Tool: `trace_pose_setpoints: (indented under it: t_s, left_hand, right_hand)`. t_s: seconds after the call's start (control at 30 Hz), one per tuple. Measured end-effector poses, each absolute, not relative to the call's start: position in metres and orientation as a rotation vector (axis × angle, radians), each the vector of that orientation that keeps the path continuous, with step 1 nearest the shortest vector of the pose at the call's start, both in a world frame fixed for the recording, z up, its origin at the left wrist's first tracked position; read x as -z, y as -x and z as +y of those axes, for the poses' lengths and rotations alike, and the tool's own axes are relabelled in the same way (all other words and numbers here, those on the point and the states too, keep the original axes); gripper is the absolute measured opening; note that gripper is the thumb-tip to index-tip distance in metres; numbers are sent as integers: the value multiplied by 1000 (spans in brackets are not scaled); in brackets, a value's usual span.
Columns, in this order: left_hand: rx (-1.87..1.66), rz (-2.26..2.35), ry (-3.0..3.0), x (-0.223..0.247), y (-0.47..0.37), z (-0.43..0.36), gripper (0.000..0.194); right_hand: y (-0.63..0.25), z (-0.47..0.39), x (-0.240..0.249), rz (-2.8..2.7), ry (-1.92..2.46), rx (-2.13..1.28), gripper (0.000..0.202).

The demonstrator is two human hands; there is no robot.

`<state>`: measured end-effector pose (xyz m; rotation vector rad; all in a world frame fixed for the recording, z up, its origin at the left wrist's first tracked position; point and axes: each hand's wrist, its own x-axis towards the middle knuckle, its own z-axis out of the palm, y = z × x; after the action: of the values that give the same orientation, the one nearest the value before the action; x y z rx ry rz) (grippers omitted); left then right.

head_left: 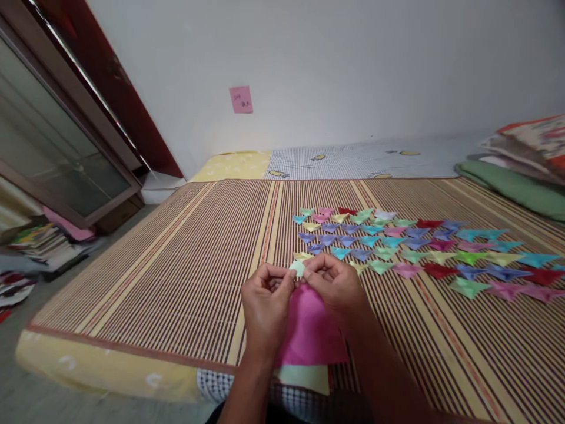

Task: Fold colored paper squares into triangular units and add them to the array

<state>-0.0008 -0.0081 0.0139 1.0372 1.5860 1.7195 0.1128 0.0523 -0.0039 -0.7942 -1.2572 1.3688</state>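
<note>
A small pale green paper piece (298, 268) is pinched between both hands, above the striped mat. My left hand (268, 294) grips its left side with thumb and bent fingers. On the right side my right hand (338, 288) holds it in the same way. Beneath the hands lies a magenta paper sheet (311, 333), partly covered by them. A pale yellow-green sheet (304, 377) sticks out under its lower edge. Several rows of small folded paper pieces in many colours (384, 253) lie beyond and to the right of my hands.
The striped mat (176, 265) covers the bed. Folded cloths and cushions (516, 182) are piled at the right edge. A pink note (241, 99) is on the wall. At the left are a glass-fronted cabinet (66, 135) and stacked books (39, 241).
</note>
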Motion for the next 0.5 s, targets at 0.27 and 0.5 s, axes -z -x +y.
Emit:
trace_pose_setpoints:
  t_s: [0.27,0.5]
  left_hand:
    - [-1661,1299,-913,-17,4,-4,23]
    - [-1670,1381,-1005,-15,9,-8,17]
  right_hand:
    - [-115,50,-1,-1270,737,-1382,11]
    - [-115,50,-4,-1344,757,-1459,13]
